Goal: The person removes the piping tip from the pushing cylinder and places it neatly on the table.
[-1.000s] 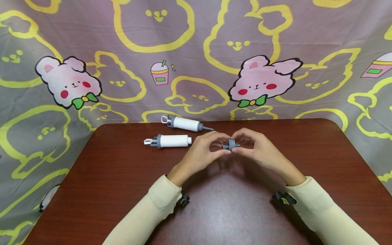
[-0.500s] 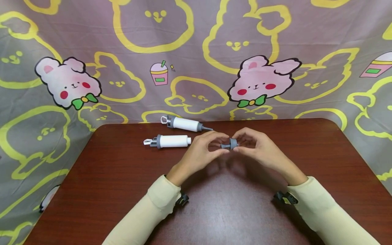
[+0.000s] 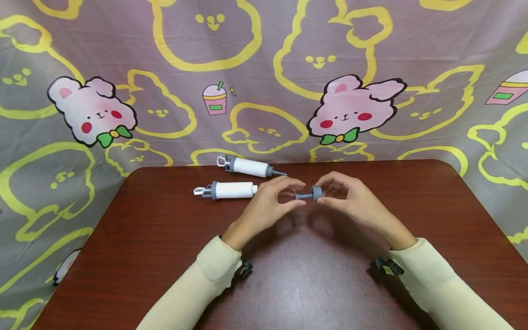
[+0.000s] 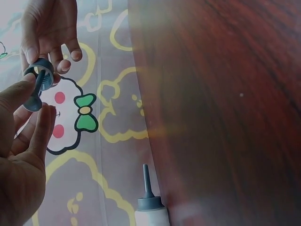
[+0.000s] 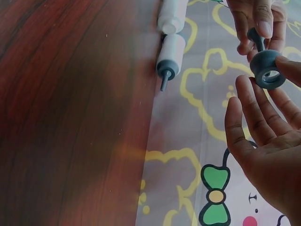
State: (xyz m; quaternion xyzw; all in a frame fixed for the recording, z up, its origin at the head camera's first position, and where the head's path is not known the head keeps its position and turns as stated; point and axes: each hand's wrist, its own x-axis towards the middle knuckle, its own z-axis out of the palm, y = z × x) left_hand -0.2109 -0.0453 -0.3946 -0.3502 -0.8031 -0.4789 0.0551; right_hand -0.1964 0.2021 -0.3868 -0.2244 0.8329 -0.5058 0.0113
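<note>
Between the two hands, in the head view, are two small dark grey parts. My left hand (image 3: 270,201) pinches a slim nozzle (image 3: 304,196) by its flared end. The thumb and fingers of my right hand (image 3: 350,195) hold a short round cap (image 3: 316,193) by its rim. In the left wrist view the threaded inside of the cap (image 4: 46,81) shows, and the stem of the nozzle (image 4: 34,101) points into it. Seen in the right wrist view, the cap (image 5: 267,68) has a round hole in its outer end.
A white syringe-like tube with a grey nozzle (image 3: 250,167) lies at the table's back edge. In front of it is a second white tube (image 3: 234,190) with a bare neck, partly behind the left hand. A cartoon-print cloth (image 3: 264,82) hangs behind the brown table (image 3: 165,256).
The nozzle has slid left through the cap, so its tip no longer sticks out on the right. My hands have moved slightly apart.
</note>
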